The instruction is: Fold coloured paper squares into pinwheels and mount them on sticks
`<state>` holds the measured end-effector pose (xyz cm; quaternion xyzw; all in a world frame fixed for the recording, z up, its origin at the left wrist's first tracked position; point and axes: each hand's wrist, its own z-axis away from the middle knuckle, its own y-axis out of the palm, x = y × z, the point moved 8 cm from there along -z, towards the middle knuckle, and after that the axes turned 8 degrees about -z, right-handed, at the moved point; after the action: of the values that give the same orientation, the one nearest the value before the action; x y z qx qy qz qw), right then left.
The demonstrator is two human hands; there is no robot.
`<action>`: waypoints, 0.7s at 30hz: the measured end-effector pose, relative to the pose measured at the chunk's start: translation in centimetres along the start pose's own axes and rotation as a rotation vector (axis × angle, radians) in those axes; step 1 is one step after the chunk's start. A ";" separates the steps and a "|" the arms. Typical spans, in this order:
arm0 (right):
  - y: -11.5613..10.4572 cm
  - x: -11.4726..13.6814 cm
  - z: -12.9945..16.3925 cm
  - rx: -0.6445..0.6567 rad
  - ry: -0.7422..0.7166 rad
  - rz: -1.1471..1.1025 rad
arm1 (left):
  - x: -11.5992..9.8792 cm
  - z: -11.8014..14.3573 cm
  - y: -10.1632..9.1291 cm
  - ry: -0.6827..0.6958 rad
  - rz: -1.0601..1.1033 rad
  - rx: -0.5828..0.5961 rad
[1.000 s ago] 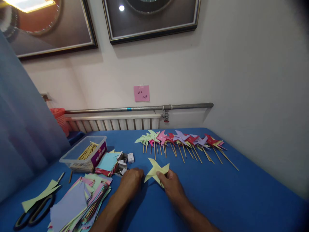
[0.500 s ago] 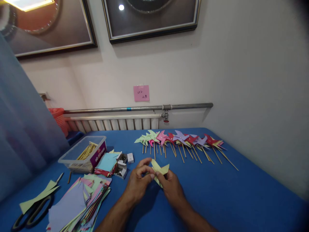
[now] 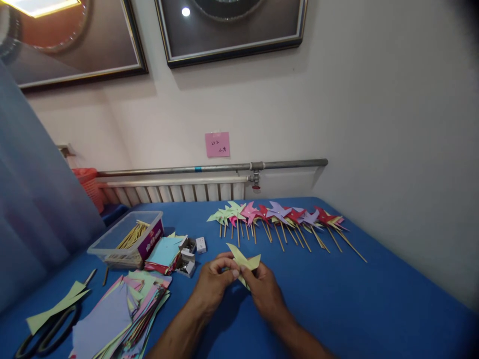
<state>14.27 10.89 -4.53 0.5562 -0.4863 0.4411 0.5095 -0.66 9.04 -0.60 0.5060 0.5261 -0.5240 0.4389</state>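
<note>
Between my two hands is a pale yellow paper pinwheel (image 3: 245, 260), partly folded, with pointed blades sticking up and out. My left hand (image 3: 215, 279) pinches its left side, thumb against fingers. From the other side my right hand (image 3: 262, 286) grips it, the thumb pressed near its middle. My fingers cover the centre and the lower part of the paper, and I cannot see a stick or pin on it. Beyond my hands lies a row of finished pinwheels (image 3: 279, 212) on wooden sticks, in green, pink, red and purple.
At left are a clear plastic box (image 3: 112, 234) of sticks, light blue paper squares (image 3: 164, 251), small open boxes of pins (image 3: 186, 263), a stack of cut coloured paper (image 3: 103, 314) and scissors (image 3: 58, 331) under green paper scraps. A wall pipe (image 3: 172, 170) runs behind the blue table.
The fingers of my left hand have come down from the top blade and curled closer to the centre. The upper left blade now points up freely. The view has shifted slightly.
</note>
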 end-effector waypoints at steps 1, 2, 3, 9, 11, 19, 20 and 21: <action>0.2 0.2 0.1 0.010 0.001 -0.008 | -0.1 0.0 0.0 0.005 -0.007 -0.006; 0.4 0.4 0.3 0.018 0.004 -0.015 | -0.2 0.0 0.0 0.010 -0.012 -0.022; 0.5 0.6 0.4 0.027 0.008 -0.021 | -0.2 -0.1 -0.1 0.014 -0.016 -0.038; 0.5 1.3 0.7 0.024 0.010 -0.009 | 0.1 -0.4 -0.3 0.017 -0.072 -0.067; 0.5 1.2 0.6 0.032 0.018 -0.006 | 0.1 -0.4 -0.3 0.011 -0.086 -0.072; 0.6 0.8 0.5 0.046 0.019 -0.002 | 0.4 -0.2 0.0 -0.071 -0.045 -0.086; 0.6 0.8 0.5 0.046 0.015 -0.008 | 0.4 -0.2 0.0 -0.086 -0.041 -0.086; 0.6 0.9 0.6 0.052 0.008 -0.014 | 0.4 -0.1 0.0 -0.095 -0.039 -0.087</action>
<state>13.78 10.25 -3.63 0.5708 -0.4686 0.4522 0.5001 -0.64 9.18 -0.99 0.4506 0.5369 -0.5325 0.4746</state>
